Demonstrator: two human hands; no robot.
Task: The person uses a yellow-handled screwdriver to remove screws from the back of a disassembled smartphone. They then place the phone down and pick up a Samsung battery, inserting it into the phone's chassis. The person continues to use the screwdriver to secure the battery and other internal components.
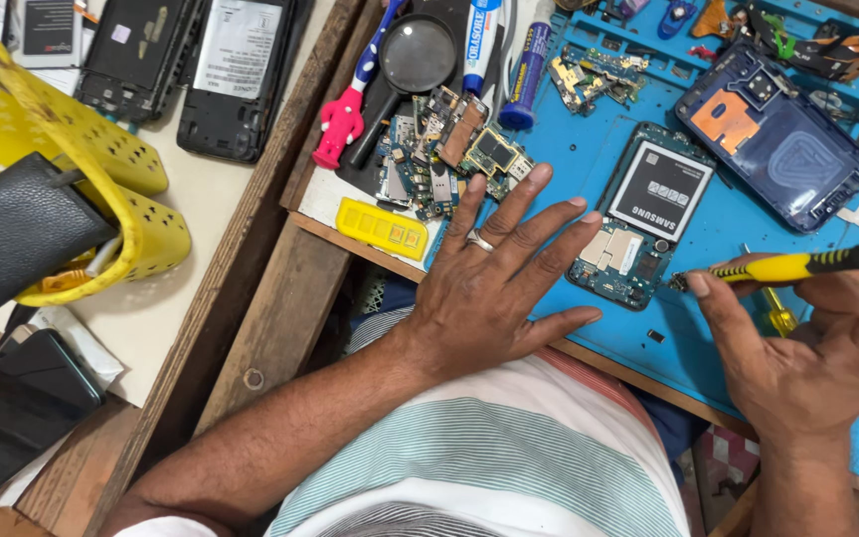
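While I look down from the head view, my left hand lies flat with fingers spread wide on the blue rubber repair mat, gripping nothing. Its fingertips lie just left of the opened phone with bare circuit board and black-and-white battery. My right hand pinches a yellow-and-black screwdriver, its tip at that phone's lower right edge. A dark blue phone back shell lies beyond it.

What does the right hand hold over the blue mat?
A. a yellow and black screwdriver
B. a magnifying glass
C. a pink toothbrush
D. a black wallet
A: the right hand grips a yellow and black screwdriver, its tip near the opened phone on the blue mat, while the left hand lies flat and empty.
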